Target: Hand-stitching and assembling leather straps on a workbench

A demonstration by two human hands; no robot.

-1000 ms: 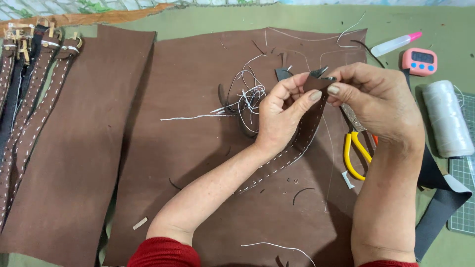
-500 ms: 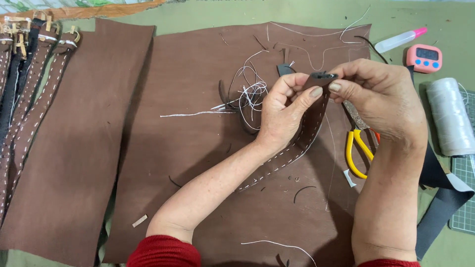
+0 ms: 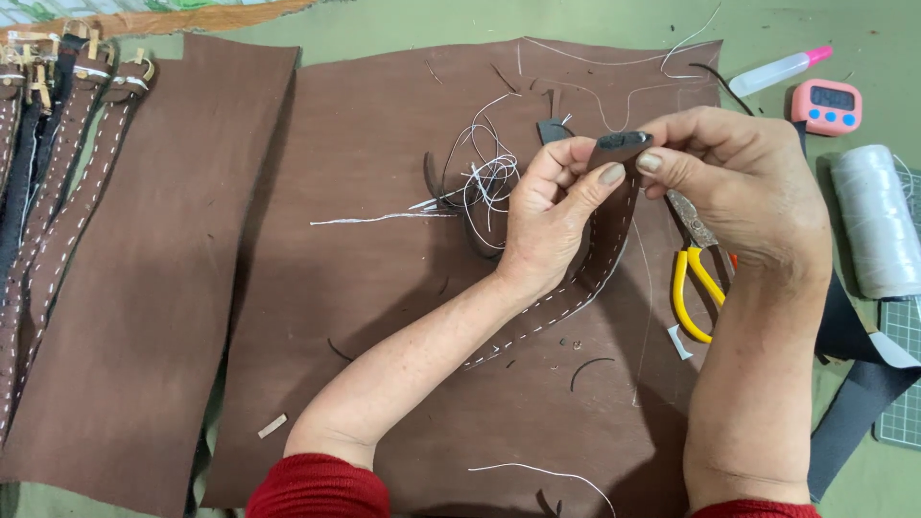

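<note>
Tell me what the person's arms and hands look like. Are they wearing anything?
Both arms are bare from the hands down to near the elbows, where red sleeves are pushed up. The left hand and right hand wear no gloves, and no rings or watch show. The fingernails are short, with a pale greyish polish on the thumbnails.

Pinched a stitched brown strap [image 3: 597, 251] end between left hand [image 3: 552, 216] and right hand [image 3: 743, 182], above brown leather sheet [image 3: 384, 288], yellow-handled scissors [image 3: 696, 278] alongside.

Strap [image 3: 576, 288] on leather sheet [image 3: 384, 288]; scissors [image 3: 696, 288] right of strap; thread spool [image 3: 873, 221] further right.
</note>
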